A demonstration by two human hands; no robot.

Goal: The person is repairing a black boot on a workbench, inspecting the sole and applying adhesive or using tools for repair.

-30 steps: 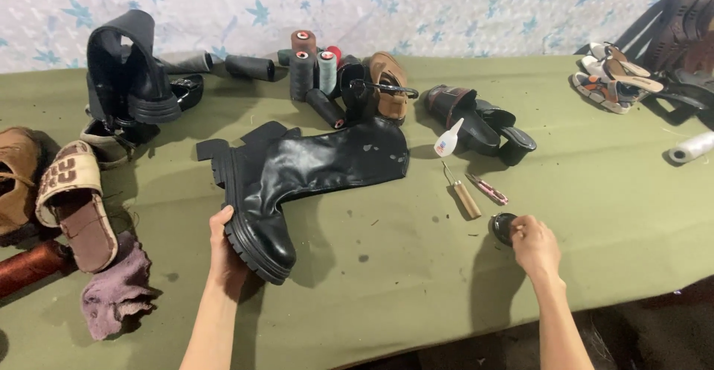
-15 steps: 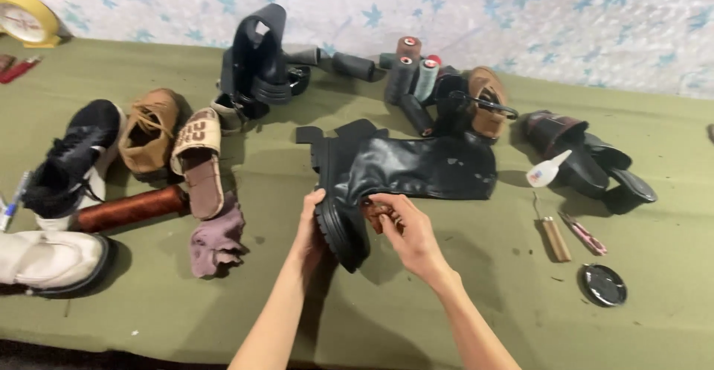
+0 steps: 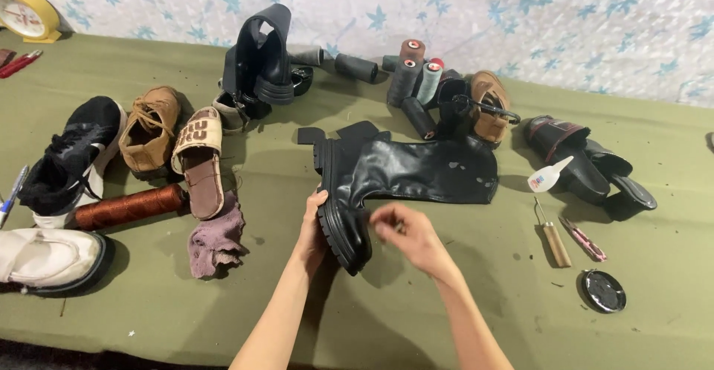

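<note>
Lying on its side at the middle of the green table [image 3: 416, 318], the black knee-high boot [image 3: 405, 180] has its chunky lugged sole facing the person and its shaft stretching toward three o'clock. The left hand [image 3: 312, 229] cups the sole's edge from nine o'clock, fingers wrapped on it, while the right hand [image 3: 405, 232], blurred, sits at the toe with fingertips pinched together; whether they grip anything cannot be told. A purple rag [image 3: 216, 236] lies at nine o'clock of the boot, an awl [image 3: 552, 236] and round black tin lid [image 3: 603, 290] toward four o'clock.
</note>
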